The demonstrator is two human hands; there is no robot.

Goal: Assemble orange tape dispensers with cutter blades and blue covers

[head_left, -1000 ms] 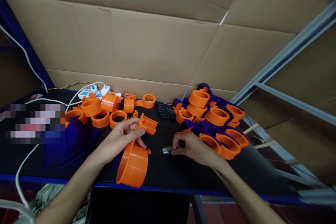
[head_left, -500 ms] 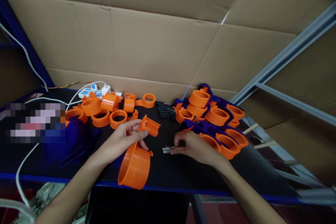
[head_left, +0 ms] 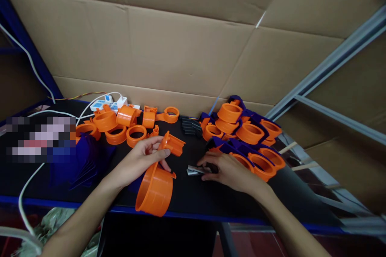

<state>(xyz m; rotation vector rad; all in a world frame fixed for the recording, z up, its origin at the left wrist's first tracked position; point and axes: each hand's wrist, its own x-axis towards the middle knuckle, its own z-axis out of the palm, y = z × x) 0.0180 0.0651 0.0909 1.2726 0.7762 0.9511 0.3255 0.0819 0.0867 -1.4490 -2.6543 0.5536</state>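
My left hand (head_left: 147, 153) is closed around the narrow neck of an orange plastic part. This orange ring part (head_left: 157, 192) has a wide ring low toward the table's front edge and a ribbed clip end above my thumb. To the right, my right hand (head_left: 221, 168) rests low over the black tabletop. Its thumb and fingers are parted on either side of a slim silvery metal tool (head_left: 195, 170), which appears to lie on the table. The tool's far end is hidden by the hand, so its kind is unclear.
Orange rings fitted to dark blue pieces (head_left: 250, 132) are heaped behind my right hand. More loose orange rings (head_left: 136, 135) stand at the back left, near a power strip (head_left: 98, 105) with white cables. Dark blue sheets (head_left: 86, 164) and black strips (head_left: 190, 125) lie nearby.
My right hand's pinch on the silvery tool has loosened, with thumb and fingers now apart. More of the tool shows, lying flatter. My left hand and the orange part have barely moved.
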